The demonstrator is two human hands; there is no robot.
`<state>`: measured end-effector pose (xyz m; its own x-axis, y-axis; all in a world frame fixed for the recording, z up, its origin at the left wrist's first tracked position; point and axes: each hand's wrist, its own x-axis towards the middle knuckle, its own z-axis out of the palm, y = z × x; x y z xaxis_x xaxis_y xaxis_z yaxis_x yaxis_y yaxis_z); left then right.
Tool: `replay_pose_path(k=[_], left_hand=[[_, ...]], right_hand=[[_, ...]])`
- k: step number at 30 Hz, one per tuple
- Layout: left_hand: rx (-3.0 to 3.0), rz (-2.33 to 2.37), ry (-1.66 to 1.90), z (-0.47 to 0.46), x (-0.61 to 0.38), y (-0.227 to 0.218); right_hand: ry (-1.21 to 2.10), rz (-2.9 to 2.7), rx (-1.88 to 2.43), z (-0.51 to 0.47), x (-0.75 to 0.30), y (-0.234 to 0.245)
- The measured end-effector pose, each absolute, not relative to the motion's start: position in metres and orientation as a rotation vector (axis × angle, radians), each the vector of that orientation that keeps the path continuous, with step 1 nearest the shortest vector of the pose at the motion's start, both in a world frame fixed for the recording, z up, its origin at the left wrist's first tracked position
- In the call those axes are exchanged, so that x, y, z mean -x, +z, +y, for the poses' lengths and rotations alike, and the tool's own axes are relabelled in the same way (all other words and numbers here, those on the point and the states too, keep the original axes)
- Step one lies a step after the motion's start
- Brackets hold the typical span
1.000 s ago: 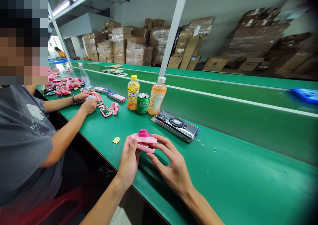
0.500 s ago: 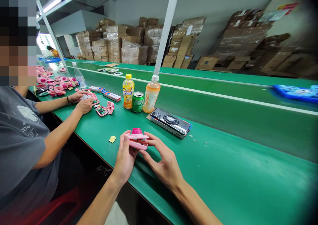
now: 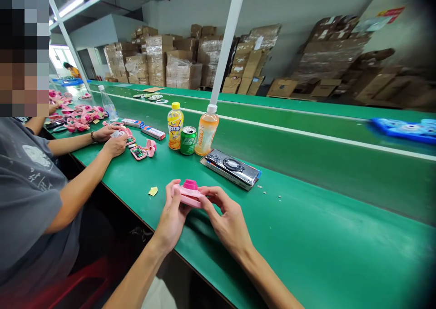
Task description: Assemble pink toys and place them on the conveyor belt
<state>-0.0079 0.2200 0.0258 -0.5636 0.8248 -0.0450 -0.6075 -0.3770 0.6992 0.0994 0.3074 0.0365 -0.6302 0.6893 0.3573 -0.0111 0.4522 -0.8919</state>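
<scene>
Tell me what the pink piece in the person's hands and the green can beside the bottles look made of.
The pink piece looks like moulded plastic: smooth, even colour, soft sheen, rounded formed edges. The green can looks like thin metal, probably aluminium: glossy printed sides and a bare silvery rim at the top. The exact alloy can't be told from here.

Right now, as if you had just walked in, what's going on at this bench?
Two people work side by side at a long green workbench. One person's left hand and right hand hold a pink plastic part with a darker pink round knob. Beside them, a co-worker in a grey T-shirt has both hands on another pink piece, close to a pink casing. More pink parts lie heaped further along the bench.
</scene>
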Motion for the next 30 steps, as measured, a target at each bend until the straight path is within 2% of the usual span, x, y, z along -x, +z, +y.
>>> replay_pose_path(k=[6,17,26,30], left_hand=[[-0.416,0.920,2.011,0.221,0.008,0.021],[-0.598,1.113,1.941,0.222,0.009,0.006],[-0.575,1.162,1.951,0.220,0.007,0.018],[-0.458,1.303,2.237,0.192,0.014,0.027]], right_hand=[[1.533,-1.902,0.669,0.312,-0.102,0.041],[1.704,-2.071,0.693,0.322,-0.103,0.029],[1.589,-1.947,0.772,0.314,-0.097,0.015],[1.275,-1.862,0.873,0.328,-0.111,0.032]])
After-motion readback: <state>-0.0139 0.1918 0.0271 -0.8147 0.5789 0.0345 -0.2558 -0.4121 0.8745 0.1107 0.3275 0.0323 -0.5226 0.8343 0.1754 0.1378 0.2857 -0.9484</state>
